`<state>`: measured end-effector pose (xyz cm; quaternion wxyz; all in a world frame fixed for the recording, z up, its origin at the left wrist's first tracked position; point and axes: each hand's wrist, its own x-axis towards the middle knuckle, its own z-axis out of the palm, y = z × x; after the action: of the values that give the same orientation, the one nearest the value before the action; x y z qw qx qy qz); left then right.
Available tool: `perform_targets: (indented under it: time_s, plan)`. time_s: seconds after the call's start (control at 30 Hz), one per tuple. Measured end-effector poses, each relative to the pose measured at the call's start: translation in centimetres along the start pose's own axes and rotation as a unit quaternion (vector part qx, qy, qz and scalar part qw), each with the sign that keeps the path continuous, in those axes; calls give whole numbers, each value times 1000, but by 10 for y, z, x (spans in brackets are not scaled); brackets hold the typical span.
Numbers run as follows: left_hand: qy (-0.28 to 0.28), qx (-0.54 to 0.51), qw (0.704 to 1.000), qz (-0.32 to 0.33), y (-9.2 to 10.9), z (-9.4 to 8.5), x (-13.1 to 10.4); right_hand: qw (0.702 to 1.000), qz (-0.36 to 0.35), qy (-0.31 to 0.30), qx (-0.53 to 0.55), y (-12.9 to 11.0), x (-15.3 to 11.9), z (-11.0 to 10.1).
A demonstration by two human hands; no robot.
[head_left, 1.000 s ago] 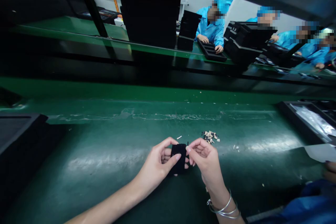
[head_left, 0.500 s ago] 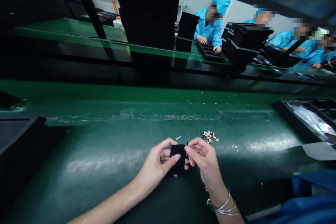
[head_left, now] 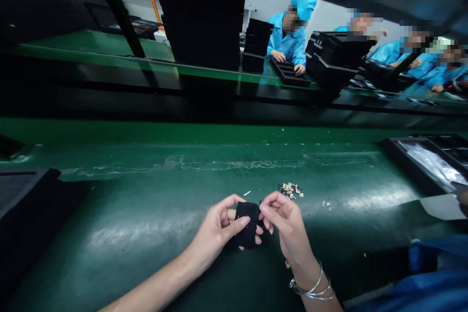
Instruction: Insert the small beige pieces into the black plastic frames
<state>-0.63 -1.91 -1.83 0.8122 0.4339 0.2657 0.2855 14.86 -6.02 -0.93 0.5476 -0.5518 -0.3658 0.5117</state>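
Note:
A small black flat piece [head_left: 247,235] is held over the green table by my left hand [head_left: 224,224], thumb on its face and fingers behind it. At its upper right edge, my right hand [head_left: 280,214] pinches with thumb and forefinger; a tiny dark bit shows at the fingertips, too small to make out. Just beyond my right hand lies a pile of small tan and black scraps [head_left: 291,189]. One thin pale strip [head_left: 247,193] rests on the table beyond the black piece.
Black trays stand at the left [head_left: 25,195] and at the right, the right one [head_left: 420,161] holding clear plastic bags. Blue cloth [head_left: 438,273] shows at lower right. Across the bench, people in blue work beside stacked black trays [head_left: 338,51].
The black piece has tilted a little in my left hand, and its lower end sits slightly lower. Part of another person's hand now shows at the right edge. The view has shifted slightly.

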Motion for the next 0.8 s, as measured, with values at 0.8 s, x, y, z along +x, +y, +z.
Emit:
perform_targets:
  time_s: [0.8]
  plan:
    - [-67, -136, 987, -47, -5, 1, 4, 1000, 2, -14, 22, 3, -4, 6]
